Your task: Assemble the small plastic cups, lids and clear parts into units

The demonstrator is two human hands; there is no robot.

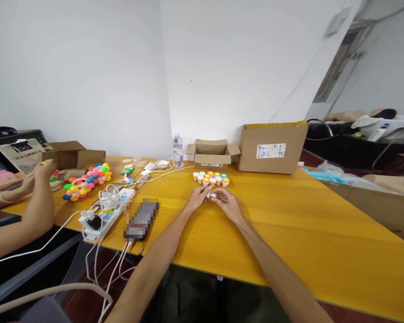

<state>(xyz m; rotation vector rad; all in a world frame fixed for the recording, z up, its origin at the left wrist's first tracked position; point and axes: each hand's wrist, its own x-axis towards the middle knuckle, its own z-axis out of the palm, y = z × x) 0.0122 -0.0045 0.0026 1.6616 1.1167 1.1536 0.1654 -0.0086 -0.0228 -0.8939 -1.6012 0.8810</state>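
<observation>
My left hand (pixel 198 198) and my right hand (pixel 228 203) meet over the middle of the table (pixel 283 224). Between their fingertips is a small white object (pixel 211 195), partly covered and too small to make out in kind. Both hands are closed on it. Just beyond them stands a cluster of several small round tubs (pixel 212 181), with white, orange and teal tops. An opened cardboard box (pixel 212 158) with its flaps spread sits behind the tubs.
A large carton (pixel 272 150) and a water bottle (pixel 178 150) stand by the wall. To the left lie a phone (pixel 142 220), a power strip (pixel 109 220) with tangled white cables, and colourful balls (pixel 87 181). Another person's arm (pixel 37 215) rests at the far left.
</observation>
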